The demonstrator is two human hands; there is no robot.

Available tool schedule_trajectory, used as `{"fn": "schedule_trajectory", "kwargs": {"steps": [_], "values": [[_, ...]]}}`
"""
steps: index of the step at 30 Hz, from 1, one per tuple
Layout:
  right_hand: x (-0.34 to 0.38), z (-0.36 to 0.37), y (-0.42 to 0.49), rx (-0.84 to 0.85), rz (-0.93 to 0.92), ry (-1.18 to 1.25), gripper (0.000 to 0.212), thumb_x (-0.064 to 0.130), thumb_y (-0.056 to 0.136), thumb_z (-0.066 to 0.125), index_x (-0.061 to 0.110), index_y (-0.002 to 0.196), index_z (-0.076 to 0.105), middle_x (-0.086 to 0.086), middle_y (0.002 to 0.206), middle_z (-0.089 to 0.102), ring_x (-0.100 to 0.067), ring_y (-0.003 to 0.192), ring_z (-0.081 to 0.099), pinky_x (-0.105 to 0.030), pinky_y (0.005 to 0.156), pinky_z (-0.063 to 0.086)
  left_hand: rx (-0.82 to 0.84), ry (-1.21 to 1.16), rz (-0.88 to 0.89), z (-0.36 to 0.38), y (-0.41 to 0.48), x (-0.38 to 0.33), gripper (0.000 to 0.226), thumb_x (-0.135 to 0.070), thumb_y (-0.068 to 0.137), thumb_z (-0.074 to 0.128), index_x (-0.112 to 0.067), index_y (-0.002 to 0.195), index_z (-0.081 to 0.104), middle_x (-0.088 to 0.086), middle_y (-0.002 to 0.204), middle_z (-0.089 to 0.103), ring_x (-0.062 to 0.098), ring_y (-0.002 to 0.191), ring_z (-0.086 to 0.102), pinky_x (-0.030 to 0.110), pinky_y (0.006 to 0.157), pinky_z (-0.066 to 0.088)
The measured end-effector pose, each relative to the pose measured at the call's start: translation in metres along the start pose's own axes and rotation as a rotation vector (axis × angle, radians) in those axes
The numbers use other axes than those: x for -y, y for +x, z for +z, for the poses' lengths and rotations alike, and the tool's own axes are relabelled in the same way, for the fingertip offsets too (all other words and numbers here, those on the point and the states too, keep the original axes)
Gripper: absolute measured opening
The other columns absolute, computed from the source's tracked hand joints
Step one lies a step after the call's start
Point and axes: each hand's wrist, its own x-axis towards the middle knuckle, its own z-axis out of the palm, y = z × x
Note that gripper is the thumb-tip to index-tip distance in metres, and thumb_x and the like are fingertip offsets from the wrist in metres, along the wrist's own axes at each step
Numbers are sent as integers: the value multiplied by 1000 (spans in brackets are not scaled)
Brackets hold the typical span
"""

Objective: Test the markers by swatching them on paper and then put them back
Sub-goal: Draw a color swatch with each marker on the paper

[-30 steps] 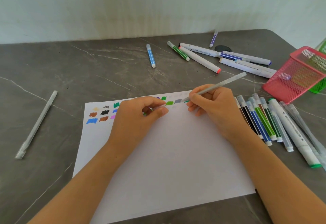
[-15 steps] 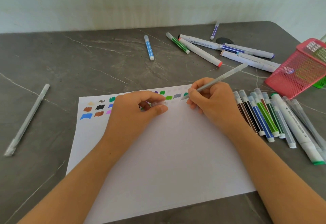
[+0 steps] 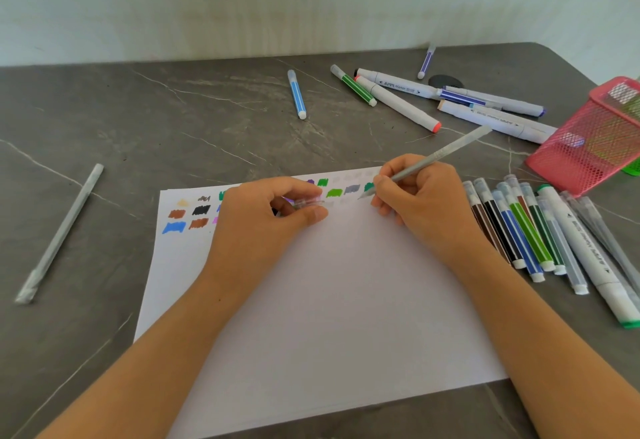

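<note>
Right of the paper point(image 3: 329, 300), a marker row point(image 3: 519, 231) lies near the pink basket point(image 3: 588, 141).

The paper point(image 3: 329, 300) lies on the table point(image 3: 138, 120) directly before me, with the swatches point(image 3: 194, 213) along its far edge. My left hand point(image 3: 263, 224), holding the cap point(image 3: 310, 202), rests on the paper left of my right hand point(image 3: 426, 206), which holds the pen point(image 3: 433, 158) tip-down at the sheet. A row of markers point(image 3: 526, 231) lies just right of the paper with the mesh basket point(image 3: 588, 141) behind it, scattered markers point(image 3: 450, 99) lie behind the paper, and a lone pen point(image 3: 59, 234) lies well apart to the left.
</note>
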Motion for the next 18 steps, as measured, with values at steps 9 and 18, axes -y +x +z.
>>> {"fn": "schedule_trajectory", "kwargs": {"steps": [9, 18], "values": [[0, -1, 0, -23, 0, -1, 14, 8, 88, 61, 14, 75, 63, -1, 60, 66, -4, 47, 58, -15, 45, 45, 3, -4, -6, 0, 0, 0, 20, -23, 73, 79, -36, 86, 71, -18, 81, 68, 1, 63, 55, 8, 62, 43], [-1, -1, 0, -20, 18, -8, 15, 8, 88, 62, 15, 75, 63, 2, 59, 66, -4, 48, 58, -15, 46, 47, 5, -6, 0, 0, 0, 0, 20, -24, 73, 79, -37, 86, 70, -20, 80, 67, -1, 63, 55, 7, 62, 42]]}}
